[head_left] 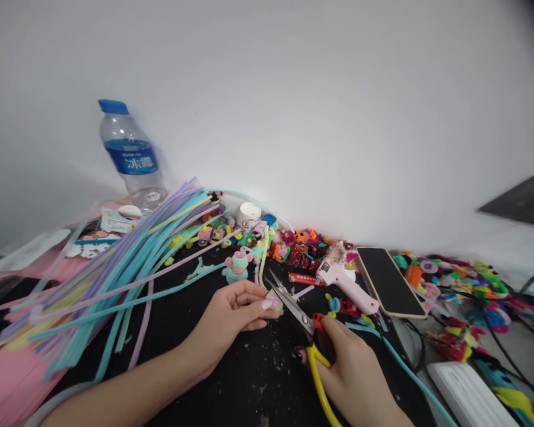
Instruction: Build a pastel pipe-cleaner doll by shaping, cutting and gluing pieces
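Note:
My left hand pinches a small pale fuzzy piece between thumb and fingers, low over the black table. My right hand grips scissors by their yellow and red handles. The blades are slightly apart, with their tips right at the pinched piece. A yellow pipe cleaner rises just behind the piece. A small teal and pink fuzzy figure stands beyond my left hand.
A fan of pastel pipe cleaners covers the left side. A water bottle stands at the back left. A pink glue gun, a phone and piles of colourful fuzzy pieces lie to the right, with cables.

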### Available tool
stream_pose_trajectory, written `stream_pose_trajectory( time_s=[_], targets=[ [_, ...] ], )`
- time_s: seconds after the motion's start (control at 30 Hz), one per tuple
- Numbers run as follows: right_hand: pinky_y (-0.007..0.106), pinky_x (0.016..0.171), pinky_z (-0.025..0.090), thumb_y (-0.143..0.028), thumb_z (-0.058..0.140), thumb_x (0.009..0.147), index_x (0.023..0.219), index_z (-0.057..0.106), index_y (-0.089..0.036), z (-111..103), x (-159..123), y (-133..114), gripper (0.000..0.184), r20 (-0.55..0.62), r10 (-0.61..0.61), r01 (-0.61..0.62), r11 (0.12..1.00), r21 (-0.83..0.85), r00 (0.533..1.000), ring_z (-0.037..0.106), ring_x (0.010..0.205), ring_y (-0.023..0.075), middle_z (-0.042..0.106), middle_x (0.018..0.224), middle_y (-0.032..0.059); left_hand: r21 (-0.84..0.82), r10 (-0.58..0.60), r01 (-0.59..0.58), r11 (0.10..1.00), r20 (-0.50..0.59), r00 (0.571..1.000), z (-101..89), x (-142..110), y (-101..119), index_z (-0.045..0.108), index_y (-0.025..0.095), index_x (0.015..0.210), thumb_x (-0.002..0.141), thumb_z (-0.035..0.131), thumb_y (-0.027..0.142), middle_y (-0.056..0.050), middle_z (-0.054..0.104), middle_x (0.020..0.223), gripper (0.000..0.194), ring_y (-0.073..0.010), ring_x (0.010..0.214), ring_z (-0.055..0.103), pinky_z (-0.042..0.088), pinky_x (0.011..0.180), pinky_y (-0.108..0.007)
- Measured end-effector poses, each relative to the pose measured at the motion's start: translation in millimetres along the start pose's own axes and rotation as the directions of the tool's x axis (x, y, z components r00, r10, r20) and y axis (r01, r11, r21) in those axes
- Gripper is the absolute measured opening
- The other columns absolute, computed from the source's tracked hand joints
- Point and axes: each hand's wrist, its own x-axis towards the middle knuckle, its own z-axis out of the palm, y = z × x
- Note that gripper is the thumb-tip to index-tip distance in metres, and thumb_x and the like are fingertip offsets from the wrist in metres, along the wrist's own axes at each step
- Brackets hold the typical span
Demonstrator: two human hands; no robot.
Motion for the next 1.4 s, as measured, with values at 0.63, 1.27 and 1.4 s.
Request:
stream_pose_trajectory(
  time_s=[0.63,1.27,1.4],
  targets=[
    [0.028,0.055,0.039,-0.03,0.053,0.071,0.082,0.041,-0.022,-5.7,0.1,4.1,0.019,-0.036,0.024,-0.025,0.999,-0.027,0.999,0.054,0.062,0.0201,0.056,0.073,0.0018,0.036,0.059,-0.058,0.998,-0.033,0.998,-2.5,2.7,1.4,0.059,0.016,0.085,0.072,0.066,0.028,-0.003,0.069,0.08,0.018,-0.0165,0.08,0.067,0.049,0.064,-0.019],
    [0.024,0.053,0.037,-0.027,0.055,0.071,0.077,0.051,-0.021,-9.0,2.2,-2.7,0.009,-0.036,-0.033,0.033,0.999,-0.012,0.999,0.057,0.063,0.0188,0.061,0.073,0.0015,0.145,0.138,-0.136,0.98,0.0,0.99,-0.8,0.7,2.8,0.064,0.016,0.082,0.073,0.063,0.025,-0.003,0.07,0.079,0.012,-0.0169,0.077,0.066,0.051,0.067,-0.023],
    [0.024,0.052,0.036,-0.028,0.057,0.069,0.076,0.052,-0.021,-9.3,2.4,-3.1,0.011,-0.038,-0.027,0.027,1.0,-0.012,0.999,0.056,0.062,0.0184,0.061,0.072,0.0015,0.134,0.141,-0.137,0.981,-0.025,0.99,-2.1,1.1,1.6,0.064,0.017,0.081,0.072,0.064,0.025,-0.003,0.069,0.078,0.012,-0.0175,0.077,0.066,0.051,0.068,-0.024]
  ],
)
